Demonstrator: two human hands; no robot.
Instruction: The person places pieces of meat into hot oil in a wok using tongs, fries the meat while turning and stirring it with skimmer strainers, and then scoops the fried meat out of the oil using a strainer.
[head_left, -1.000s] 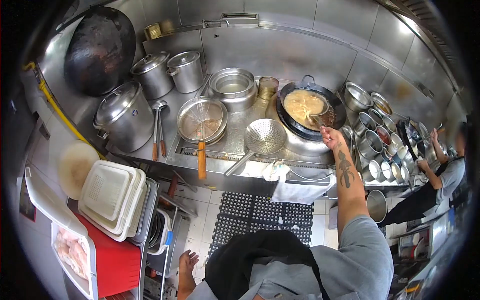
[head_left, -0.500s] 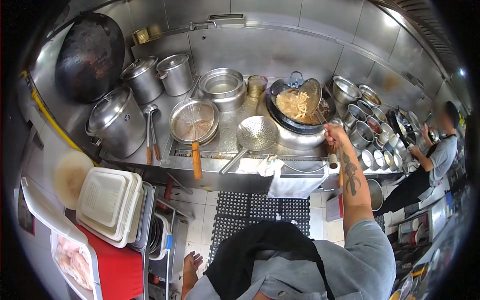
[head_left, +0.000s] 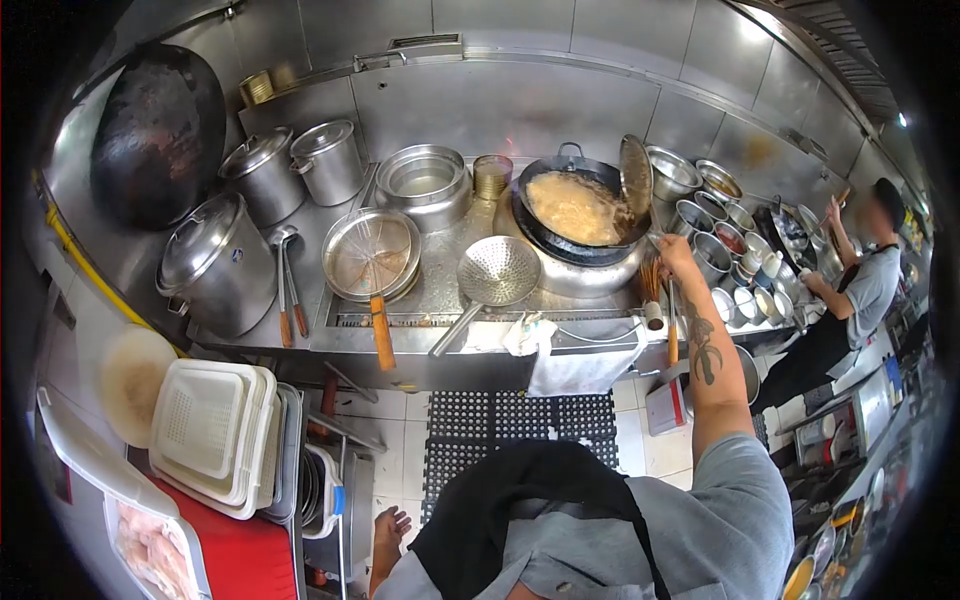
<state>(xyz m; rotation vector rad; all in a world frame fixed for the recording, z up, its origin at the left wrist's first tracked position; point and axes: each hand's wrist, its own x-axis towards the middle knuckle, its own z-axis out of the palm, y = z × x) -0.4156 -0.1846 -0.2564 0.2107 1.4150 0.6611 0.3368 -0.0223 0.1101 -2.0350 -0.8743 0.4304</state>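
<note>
A round perforated strainer (head_left: 636, 178) stands tilted on edge over the right rim of the black wok (head_left: 566, 160), and my right hand (head_left: 676, 252) is closed round its handle. Pale brown liquid with food (head_left: 575, 208) fills the wok, which sits on the steel burner. Down at the lower left, my left hand (head_left: 391, 526) hangs beside my apron, fingers apart, holding nothing. A bamboo brush (head_left: 652, 292) stands just below my right hand.
Left of the wok lie a perforated ladle (head_left: 499, 271) and a wire strainer (head_left: 372, 256). Lidded pots (head_left: 220, 265) stand at the left, metal containers (head_left: 710, 256) at the right. Another person (head_left: 868, 295) works at far right. White baskets (head_left: 207, 430) are stacked lower left.
My right hand has brought the strainer up from the liquid to the wok's right side and turned it on edge. The camera view has shifted. My left hand still hangs low.
</note>
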